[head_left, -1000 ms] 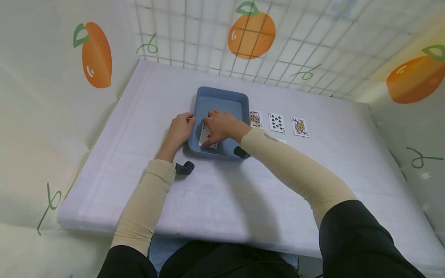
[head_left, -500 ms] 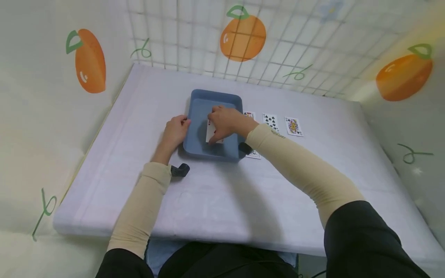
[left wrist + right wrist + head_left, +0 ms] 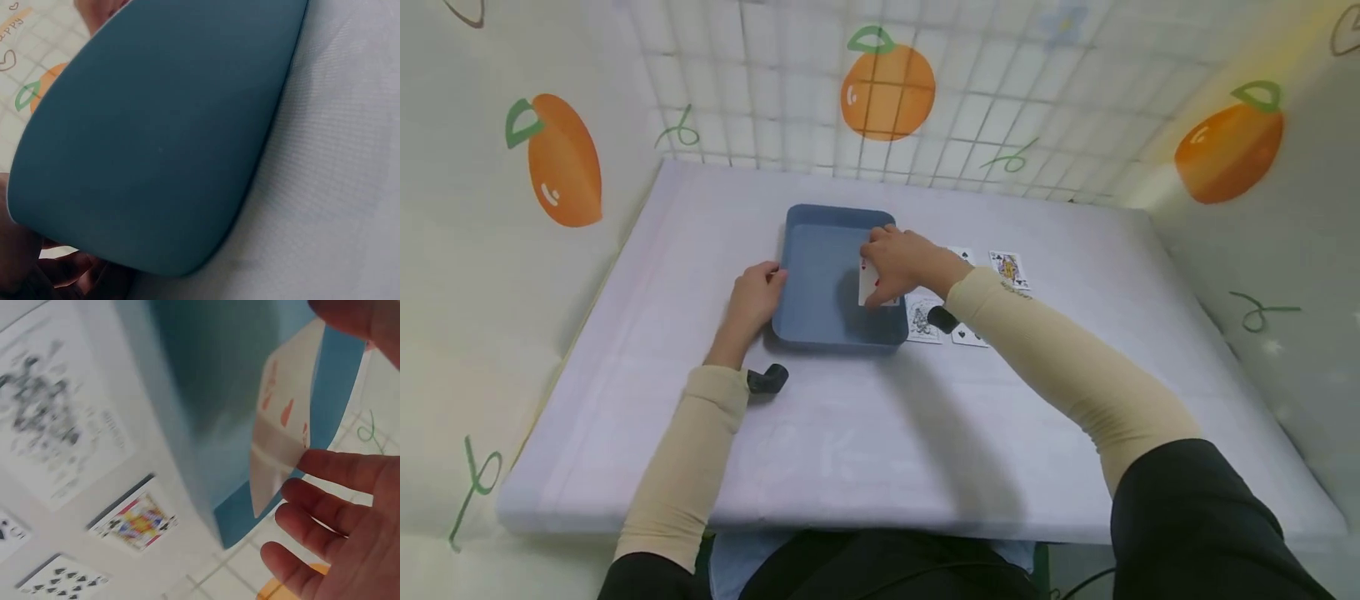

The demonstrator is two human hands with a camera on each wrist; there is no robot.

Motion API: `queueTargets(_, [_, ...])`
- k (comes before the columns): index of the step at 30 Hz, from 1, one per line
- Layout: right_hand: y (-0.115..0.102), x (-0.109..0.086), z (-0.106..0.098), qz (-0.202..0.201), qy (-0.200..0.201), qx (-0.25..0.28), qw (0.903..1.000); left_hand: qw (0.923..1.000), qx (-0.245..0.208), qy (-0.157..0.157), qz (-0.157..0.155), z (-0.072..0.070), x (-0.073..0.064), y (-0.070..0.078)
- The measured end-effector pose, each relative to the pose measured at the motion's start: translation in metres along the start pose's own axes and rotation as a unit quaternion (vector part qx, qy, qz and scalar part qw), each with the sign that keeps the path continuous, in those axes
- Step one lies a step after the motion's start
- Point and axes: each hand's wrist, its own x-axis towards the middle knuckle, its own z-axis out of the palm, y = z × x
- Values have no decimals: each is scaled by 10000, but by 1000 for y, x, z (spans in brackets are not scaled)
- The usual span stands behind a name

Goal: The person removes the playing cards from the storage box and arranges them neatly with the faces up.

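My left hand [image 3: 754, 298] holds the left rim of a blue rectangular tray [image 3: 808, 292]. In the left wrist view its curled fingers [image 3: 65, 272] show at the tray's near corner. My right hand [image 3: 912, 260] is above the tray's right side, pinching a white playing card [image 3: 867, 283] with red pips between thumb and fingers. Seen from the right wrist, that card [image 3: 284, 425] is bent and raised off the tray floor, while the lower fingers spread apart from it. The hand hides part of the card's face.
Several playing cards lie face up right of the tray: a joker-like card [image 3: 922, 320], a spade card [image 3: 968, 336], a picture card [image 3: 1009, 269], and others partly hidden by the right arm. A wire grid [image 3: 760, 100] stands behind the white-covered table [image 3: 850, 450].
My right hand has lifted the red-pipped card and carried it rightward from the tray's left part to its right side. The left hand stays on the rim; the head view has shifted slightly.
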Motion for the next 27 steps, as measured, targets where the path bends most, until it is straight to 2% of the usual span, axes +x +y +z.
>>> queueTargets(11, [14,-14,8,273,105,250,9993,9999,-36,-110,-62,-18,-1,-27])
queueTargets(20, [27,-25,16,599,-39,546,9967,9998,-55,-157,-105,-42,-4,-46])
queueTargets(27, [35,-30,26,774,26,861,9933,9999,5,-104,-125,-60,-6,-62])
